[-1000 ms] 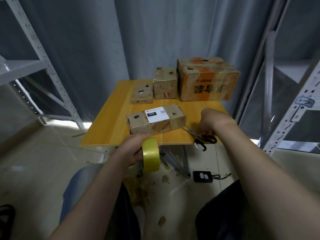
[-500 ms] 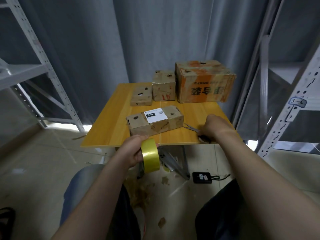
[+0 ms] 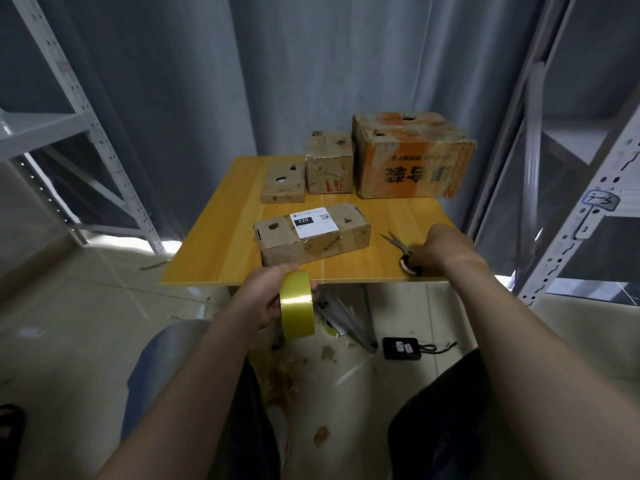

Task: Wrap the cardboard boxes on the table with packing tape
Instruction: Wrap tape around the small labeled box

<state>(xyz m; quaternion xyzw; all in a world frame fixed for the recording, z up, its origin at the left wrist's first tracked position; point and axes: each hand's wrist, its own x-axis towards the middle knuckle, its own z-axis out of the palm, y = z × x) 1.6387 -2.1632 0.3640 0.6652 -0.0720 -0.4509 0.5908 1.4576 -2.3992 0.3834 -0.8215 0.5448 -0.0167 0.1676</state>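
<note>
A long cardboard box (image 3: 311, 239) with a white label lies near the front of the yellow table (image 3: 221, 244). Behind it stand a small flat box (image 3: 282, 183), a taller box (image 3: 329, 164) and a large orange-printed box (image 3: 412, 157). My left hand (image 3: 266, 296) holds a roll of yellow packing tape (image 3: 298, 308) just below the table's front edge. My right hand (image 3: 441, 245) rests on the handles of the scissors (image 3: 398, 245) at the table's front right, blades pointing to the back left.
Grey metal shelving (image 3: 104, 157) stands left and right (image 3: 568, 202) of the table, with a grey curtain behind. On the floor under the table lie a black device (image 3: 401, 348) with a cord and cardboard scraps. My knees are close in front.
My right hand moved from beside the long box down onto the scissors' handles. The left hand kept the tape roll in about the same place.
</note>
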